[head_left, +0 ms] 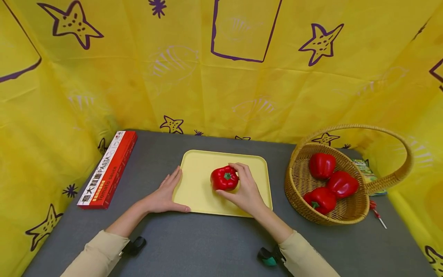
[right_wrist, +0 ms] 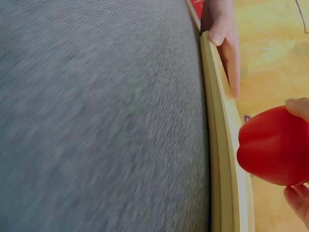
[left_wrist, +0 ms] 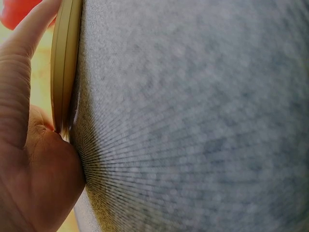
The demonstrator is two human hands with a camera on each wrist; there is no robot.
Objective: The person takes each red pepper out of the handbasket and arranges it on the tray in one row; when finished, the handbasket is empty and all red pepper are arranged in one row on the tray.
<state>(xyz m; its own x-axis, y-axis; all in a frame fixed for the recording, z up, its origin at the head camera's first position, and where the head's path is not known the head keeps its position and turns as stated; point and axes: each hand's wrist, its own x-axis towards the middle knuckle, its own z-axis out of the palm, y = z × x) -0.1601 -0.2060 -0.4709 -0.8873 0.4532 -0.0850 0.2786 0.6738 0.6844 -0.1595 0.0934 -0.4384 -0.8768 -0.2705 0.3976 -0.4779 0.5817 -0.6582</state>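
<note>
A red bell pepper (head_left: 221, 180) with a green stem is over the middle of a pale yellow tray (head_left: 194, 196). My right hand (head_left: 247, 191) grips it from the right, thumb on the near side and fingers on the far side. In the right wrist view the pepper (right_wrist: 273, 147) appears raised beside the tray rim (right_wrist: 224, 159). At the tray's left end lies my left hand (head_left: 162, 197), its fingers straight along the side and its thumb at the near left corner. The left wrist view shows that hand (left_wrist: 41, 179) against the tray's edge (left_wrist: 63, 72).
On the right stands a wicker basket (head_left: 292, 194) with a tall handle, holding several red bell peppers (head_left: 342, 184). Behind it is a green packet (head_left: 367, 171), and a red lollipop (head_left: 373, 206) lies alongside. A red-and-white pasta box (head_left: 107, 171) sits at the left. Yellow cloth (head_left: 214, 96) surrounds the grey table.
</note>
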